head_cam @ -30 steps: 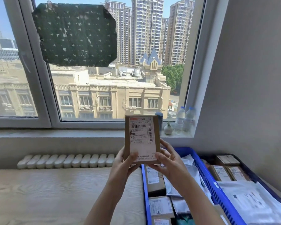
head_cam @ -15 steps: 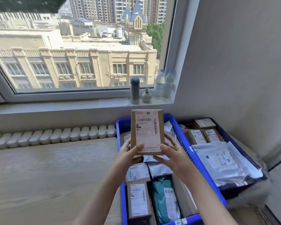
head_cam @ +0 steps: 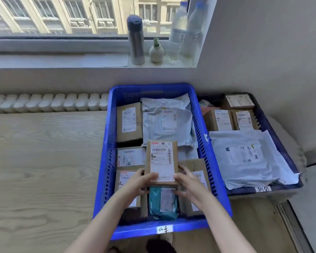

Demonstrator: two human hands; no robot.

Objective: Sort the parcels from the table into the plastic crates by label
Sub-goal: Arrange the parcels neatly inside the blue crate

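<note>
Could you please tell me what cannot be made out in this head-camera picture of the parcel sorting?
1. Head view: the label print on the cardboard parcel is too small and blurred to read.
2. Head view: the top of the teal mailer is hidden under that parcel, the left hand and the right hand.
3. Head view: the tag on the dark crate is too blurred to read.

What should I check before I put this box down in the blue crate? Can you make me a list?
1. Grip: the left hand and the right hand hold the cardboard box by its lower corners. Ok.
2. Place: the box is above the blue crate, not the dark crate beside it. Ok.
3. Box label matches the crate's tag: the print is too blurred. Cannot tell.
4. Bare floor underneath: a teal parcel and other boxes lie there. Not ok; the box would probably rest on top.
</note>
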